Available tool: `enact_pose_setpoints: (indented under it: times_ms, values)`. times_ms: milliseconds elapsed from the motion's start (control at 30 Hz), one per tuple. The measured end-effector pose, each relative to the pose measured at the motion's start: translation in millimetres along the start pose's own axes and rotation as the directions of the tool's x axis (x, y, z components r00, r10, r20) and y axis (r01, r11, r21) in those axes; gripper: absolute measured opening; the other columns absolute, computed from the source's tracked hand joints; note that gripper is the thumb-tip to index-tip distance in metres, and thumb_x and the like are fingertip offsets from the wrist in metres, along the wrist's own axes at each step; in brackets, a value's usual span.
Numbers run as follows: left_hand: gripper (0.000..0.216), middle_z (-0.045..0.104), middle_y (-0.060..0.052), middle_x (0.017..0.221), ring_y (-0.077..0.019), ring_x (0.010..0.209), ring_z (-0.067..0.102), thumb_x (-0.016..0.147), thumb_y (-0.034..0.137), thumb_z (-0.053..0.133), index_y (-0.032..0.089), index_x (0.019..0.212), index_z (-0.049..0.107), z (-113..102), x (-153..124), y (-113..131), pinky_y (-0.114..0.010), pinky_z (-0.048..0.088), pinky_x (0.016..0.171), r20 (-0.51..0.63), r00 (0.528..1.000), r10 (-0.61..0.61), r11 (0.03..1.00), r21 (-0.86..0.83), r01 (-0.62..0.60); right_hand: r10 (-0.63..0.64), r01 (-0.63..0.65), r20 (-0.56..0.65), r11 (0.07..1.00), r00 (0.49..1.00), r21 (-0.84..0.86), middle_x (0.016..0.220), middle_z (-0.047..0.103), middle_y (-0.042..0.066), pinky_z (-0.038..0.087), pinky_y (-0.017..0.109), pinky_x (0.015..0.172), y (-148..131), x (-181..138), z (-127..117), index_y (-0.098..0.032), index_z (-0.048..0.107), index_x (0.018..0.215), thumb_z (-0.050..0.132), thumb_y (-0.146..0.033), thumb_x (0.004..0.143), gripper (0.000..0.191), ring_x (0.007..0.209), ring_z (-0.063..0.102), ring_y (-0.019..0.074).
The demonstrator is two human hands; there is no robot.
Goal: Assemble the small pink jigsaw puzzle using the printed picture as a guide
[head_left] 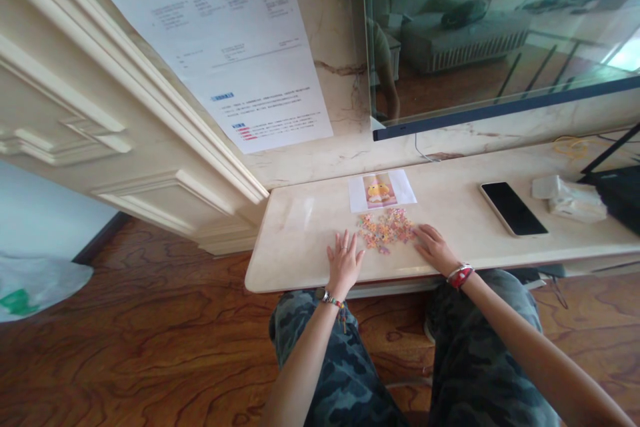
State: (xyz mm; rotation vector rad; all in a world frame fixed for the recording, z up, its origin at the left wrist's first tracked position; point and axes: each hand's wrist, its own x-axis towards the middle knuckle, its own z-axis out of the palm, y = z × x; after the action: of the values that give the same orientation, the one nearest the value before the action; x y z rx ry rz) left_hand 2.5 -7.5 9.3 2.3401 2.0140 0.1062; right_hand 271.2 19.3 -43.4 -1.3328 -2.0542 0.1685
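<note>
A heap of small, colourful jigsaw pieces (386, 230) lies on a low cream marble shelf (300, 260). Just behind the heap is a white sheet with a printed picture of an orange and yellow figure (381, 190). My left hand (344, 261) rests flat on the shelf to the left of the heap, fingers spread, holding nothing. My right hand (434, 247) lies palm down at the heap's right edge, fingers stretched toward the pieces and touching them. Beaded bracelets sit on my left wrist and a red band on my right.
A black phone (513, 208) lies face up to the right, with a crumpled white tissue pack (567, 199) and a dark object (623, 195) beyond it. A large screen (500, 33) and a printed paper (220, 33) hang on the wall. My knees in camouflage trousers are under the shelf's edge.
</note>
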Motion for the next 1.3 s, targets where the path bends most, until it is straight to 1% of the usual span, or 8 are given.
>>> enact_pose_setpoints:
  times_ms: [133,333,500,700,900,1033,1133,1300]
  values:
    - [0.046,0.024,-0.002,0.139,-0.0262,0.128,0.012,0.085,0.037,0.025,0.025,0.129,0.029,-2.8,4.5,4.2,-0.053,0.026,0.096,-0.001,0.999,0.045,0.999,-0.003,-0.045,-0.018,0.017,0.03,1.0,0.999,0.022,0.099,0.057,0.01,0.044,0.038,0.083,-5.1,12.4,0.5,-0.018,0.055,0.104,0.038,-0.031,0.082,0.031,0.095,0.051,0.0198]
    - [0.047,0.026,-0.006,0.138,-0.0253,0.128,0.017,0.085,0.037,0.028,0.024,0.13,0.027,-6.3,-8.4,4.3,-0.05,0.029,0.096,-0.063,0.998,0.018,1.0,0.017,-0.017,0.095,-0.094,0.066,0.996,0.993,-0.005,0.085,0.062,0.008,0.045,0.033,0.074,-6.4,21.8,-8.1,-0.018,0.058,0.099,0.039,-0.037,0.082,0.032,0.08,0.055,0.0185]
    - [0.046,0.026,-0.01,0.137,-0.0264,0.126,0.02,0.085,0.037,0.031,0.023,0.128,0.032,0.5,-19.4,4.6,-0.048,0.03,0.096,-0.049,0.999,-0.009,1.0,0.024,0.01,0.093,-0.088,0.111,0.995,0.989,-0.049,0.082,0.061,0.008,0.043,0.031,0.073,-3.1,24.3,-8.3,-0.019,0.061,0.092,0.04,-0.038,0.081,0.031,0.079,0.054,0.0181]
    - [0.046,0.027,-0.011,0.137,-0.0277,0.126,0.02,0.084,0.038,0.033,0.023,0.127,0.034,6.0,-19.4,10.5,-0.051,0.029,0.095,-0.062,0.997,-0.04,0.999,0.031,0.042,0.142,-0.141,0.113,0.99,0.983,-0.014,0.076,0.059,0.007,0.041,0.03,0.07,-3.9,26.4,-6.5,-0.018,0.06,0.078,0.043,-0.037,0.08,0.026,0.075,0.053,0.0177]
    - [0.047,0.024,-0.011,0.138,-0.028,0.127,0.019,0.085,0.039,0.03,0.023,0.129,0.03,2.5,-13.1,16.0,-0.052,0.027,0.096,-0.07,0.997,-0.041,0.999,0.018,0.042,0.198,-0.196,0.085,0.98,0.976,-0.032,0.082,0.057,0.008,0.043,0.03,0.07,-2.7,25.6,-4.5,-0.017,0.059,0.085,0.046,-0.038,0.078,0.026,0.076,0.053,0.0176]
    - [0.048,0.023,-0.009,0.139,-0.0274,0.127,0.016,0.085,0.039,0.028,0.025,0.131,0.025,0.3,-9.6,24.9,-0.051,0.027,0.097,-0.08,0.997,-0.018,1.0,0.009,0.019,0.199,-0.198,0.113,0.98,0.973,-0.019,0.08,0.056,0.007,0.044,0.03,0.07,-2.9,27.4,-4.5,-0.018,0.06,0.08,0.045,-0.038,0.078,0.025,0.075,0.054,0.017]
    - [0.048,0.021,-0.008,0.139,-0.0274,0.128,0.015,0.085,0.038,0.03,0.026,0.131,0.024,0.2,-10.9,32.1,-0.05,0.026,0.097,-0.087,0.996,0.003,1.0,-0.004,-0.004,0.197,-0.198,0.074,0.98,0.978,-0.004,0.08,0.056,0.007,0.045,0.029,0.07,-2.2,25.4,-7.9,-0.018,0.059,0.079,0.044,-0.041,0.078,0.028,0.074,0.055,0.0166]
    - [0.043,0.03,-0.008,0.135,-0.0268,0.126,0.02,0.083,0.029,0.037,0.026,0.126,0.034,-0.2,-17.7,40.0,-0.049,0.028,0.097,-0.102,0.994,0.046,0.998,-0.049,-0.051,0.228,-0.225,0.019,0.97,0.974,-0.095,0.079,0.056,0.008,0.045,0.032,0.069,6.1,16.0,-17.4,-0.018,0.061,0.081,0.041,-0.039,0.08,0.029,0.076,0.054,0.0187]
